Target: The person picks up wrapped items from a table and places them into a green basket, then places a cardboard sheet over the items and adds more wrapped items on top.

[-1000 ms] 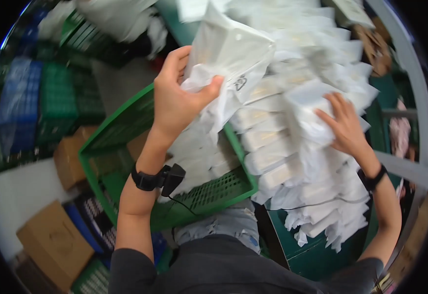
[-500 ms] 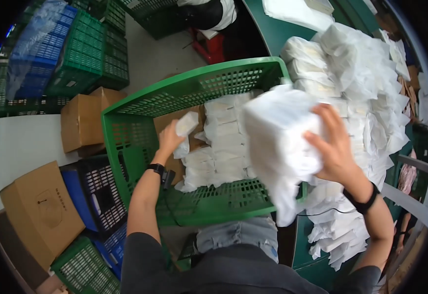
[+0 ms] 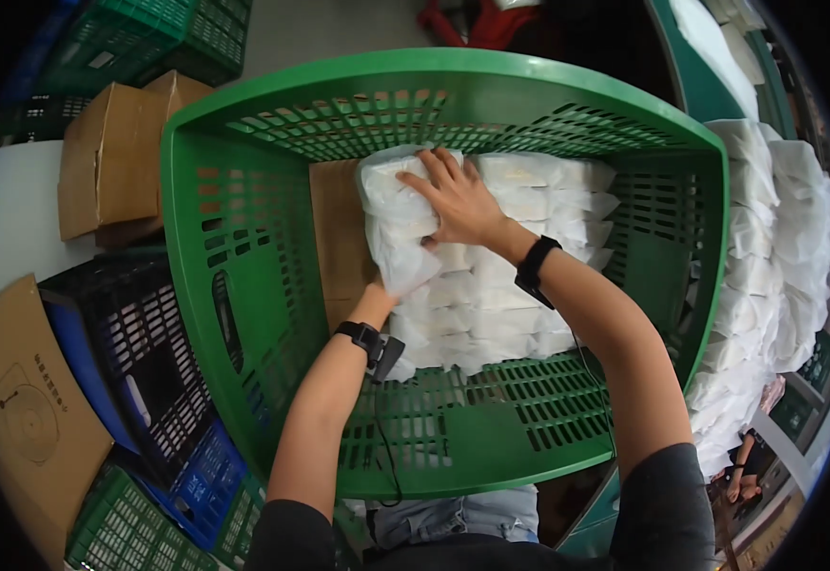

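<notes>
Head view: both hands are down inside the green crate (image 3: 244, 285), at its left half near the far wall. Right hand (image 3: 458, 200) lies flat, fingers spread, palm pressing on top of a bundle of white packets (image 3: 396, 219); nothing is pinched, it's just holding the bundle down so it doesn't slump. Left hand (image 3: 377, 285) is mostly hidden under/behind the bundle's near end, so can't tell how far it's closed; prob. supporting from below.

The bundle sits against the stacked white packets (image 3: 519, 276) that fill the crate's middle & right, in neat rows, flat, touching each other. A brown cardboard sheet (image 3: 339, 238) lines the crate floor at the left, bare where no packets lie.

Outside the crate's right wall, more white packets (image 3: 767, 238) are heaped on a green table edge. Left of the crate: cardboard boxes (image 3: 110, 152), a blue crate (image 3: 186, 466).
</notes>
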Demonstrator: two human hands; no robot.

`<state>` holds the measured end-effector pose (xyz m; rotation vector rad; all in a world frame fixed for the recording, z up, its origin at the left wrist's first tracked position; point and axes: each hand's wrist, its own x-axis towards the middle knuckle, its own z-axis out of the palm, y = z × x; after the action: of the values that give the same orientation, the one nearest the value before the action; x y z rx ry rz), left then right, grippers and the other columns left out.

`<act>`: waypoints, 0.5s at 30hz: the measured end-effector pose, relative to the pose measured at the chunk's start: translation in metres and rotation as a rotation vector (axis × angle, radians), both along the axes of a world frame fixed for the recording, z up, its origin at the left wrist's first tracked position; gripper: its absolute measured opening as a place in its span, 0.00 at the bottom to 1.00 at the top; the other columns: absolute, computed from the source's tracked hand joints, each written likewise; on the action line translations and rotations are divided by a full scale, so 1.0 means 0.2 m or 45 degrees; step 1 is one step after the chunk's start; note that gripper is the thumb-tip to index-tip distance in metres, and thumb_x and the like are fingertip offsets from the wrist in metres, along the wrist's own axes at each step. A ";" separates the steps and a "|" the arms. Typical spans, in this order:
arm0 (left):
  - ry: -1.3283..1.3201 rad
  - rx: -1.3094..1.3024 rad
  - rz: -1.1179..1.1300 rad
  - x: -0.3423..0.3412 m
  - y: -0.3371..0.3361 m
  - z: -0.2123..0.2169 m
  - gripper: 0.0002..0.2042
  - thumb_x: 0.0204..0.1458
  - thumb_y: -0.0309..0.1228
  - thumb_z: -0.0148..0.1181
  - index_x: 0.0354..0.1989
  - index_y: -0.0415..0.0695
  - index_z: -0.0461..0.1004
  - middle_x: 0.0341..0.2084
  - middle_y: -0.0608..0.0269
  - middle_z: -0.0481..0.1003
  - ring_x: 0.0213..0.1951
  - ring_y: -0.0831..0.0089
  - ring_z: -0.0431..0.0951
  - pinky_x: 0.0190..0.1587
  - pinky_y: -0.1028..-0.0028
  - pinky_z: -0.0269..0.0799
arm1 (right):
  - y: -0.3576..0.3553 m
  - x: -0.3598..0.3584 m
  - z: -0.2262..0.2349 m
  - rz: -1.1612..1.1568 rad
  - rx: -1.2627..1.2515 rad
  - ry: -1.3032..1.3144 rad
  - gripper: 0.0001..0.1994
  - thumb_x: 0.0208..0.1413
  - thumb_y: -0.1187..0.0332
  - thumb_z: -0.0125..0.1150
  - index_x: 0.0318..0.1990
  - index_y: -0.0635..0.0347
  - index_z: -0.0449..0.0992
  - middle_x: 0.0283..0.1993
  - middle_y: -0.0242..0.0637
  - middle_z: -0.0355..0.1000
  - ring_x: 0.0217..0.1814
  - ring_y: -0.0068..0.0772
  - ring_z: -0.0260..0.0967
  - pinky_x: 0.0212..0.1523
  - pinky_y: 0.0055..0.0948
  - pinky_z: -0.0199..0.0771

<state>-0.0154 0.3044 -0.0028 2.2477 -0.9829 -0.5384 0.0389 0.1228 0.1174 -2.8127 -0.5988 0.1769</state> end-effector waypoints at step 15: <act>0.109 -0.366 0.972 0.10 -0.16 0.08 0.31 0.50 0.43 0.59 0.59 0.38 0.58 0.59 0.46 0.57 0.60 0.50 0.57 0.61 0.57 0.53 | -0.17 -0.29 -0.44 -0.128 -0.282 0.270 0.42 0.41 0.62 0.62 0.67 0.47 0.49 0.70 0.48 0.41 0.72 0.53 0.37 0.57 0.66 0.51</act>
<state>0.0048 0.2728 0.0131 2.1011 -0.1000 -0.1341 -0.0189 0.0880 0.0287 -2.9721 -0.4105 0.5444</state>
